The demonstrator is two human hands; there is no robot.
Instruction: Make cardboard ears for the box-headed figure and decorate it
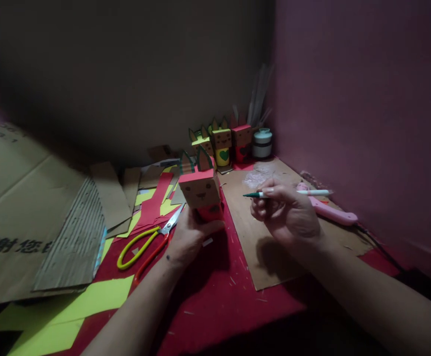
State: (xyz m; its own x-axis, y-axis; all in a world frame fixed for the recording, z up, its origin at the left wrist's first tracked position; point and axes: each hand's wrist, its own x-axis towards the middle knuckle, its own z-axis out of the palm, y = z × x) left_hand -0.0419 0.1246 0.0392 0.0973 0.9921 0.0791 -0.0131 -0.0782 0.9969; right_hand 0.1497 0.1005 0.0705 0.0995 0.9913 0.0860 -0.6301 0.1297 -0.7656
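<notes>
My left hand [187,236] is wrapped round the lower part of a cardboard animal figure [200,190]. The figure stands upright, with a red top, green-edged pointed ears, and a drawn face on its boxy head. In my right hand [287,210] I hold a white marker [265,195] between thumb and fingers; its green tip points left toward the figure, apart from it. A pair of scissors [167,227] with one yellow and one red handle lies just left of my left hand.
Similar figures [221,143] stand at the back beside a pale jar [262,143]. A pink glue gun [334,212] with a cord lies right, on a brown board [243,237]. Red strips [156,200], yellow paper [100,301] and corrugated cardboard [72,242] cover the left. Walls close in behind and right.
</notes>
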